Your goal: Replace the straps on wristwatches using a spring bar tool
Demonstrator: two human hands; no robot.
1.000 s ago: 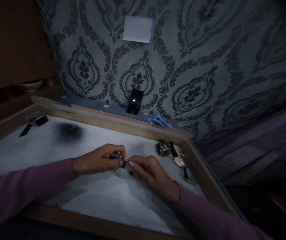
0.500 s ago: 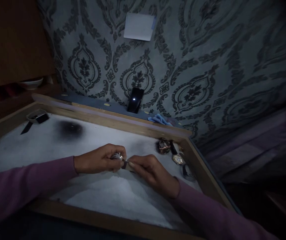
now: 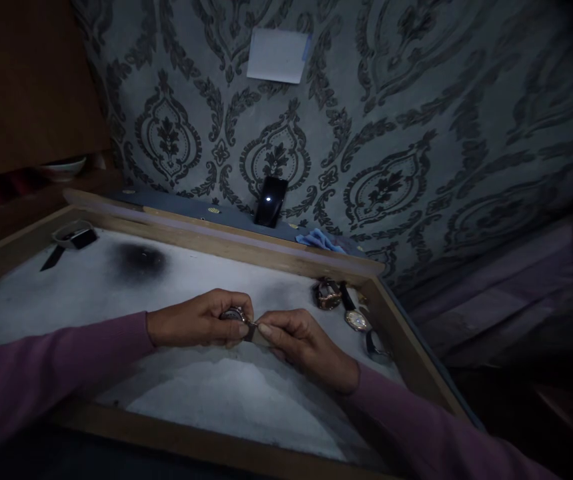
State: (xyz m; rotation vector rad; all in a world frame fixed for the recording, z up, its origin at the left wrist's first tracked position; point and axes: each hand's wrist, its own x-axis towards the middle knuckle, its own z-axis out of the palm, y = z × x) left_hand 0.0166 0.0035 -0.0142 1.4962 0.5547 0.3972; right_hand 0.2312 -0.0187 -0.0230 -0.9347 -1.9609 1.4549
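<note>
A wristwatch (image 3: 233, 314) with a round, shiny metal case is pinched between the thumb and fingers of my left hand (image 3: 199, 321). From its right side runs a dark strap (image 3: 256, 335). My right hand (image 3: 300, 343) grips that strap close to the case, thumb on top, with the fingertips almost meeting those of my left hand. Something thin and pale shows between the two thumbs, too small to make out. Both hands are over the white bottom of a shallow wooden tray (image 3: 201, 433).
At the tray's right lie a rose-gold watch (image 3: 327, 294), a gold-rimmed watch (image 3: 357, 320) and a dark watch (image 3: 375, 343). A square-faced watch (image 3: 84, 237) is at the far left. Behind the rim are a phone (image 3: 271, 201) and a blue cloth (image 3: 319, 239).
The watch face has tilted slightly and looks darker between my left fingers. My right fingers have shifted a little at the strap. Both hands keep their grip.
</note>
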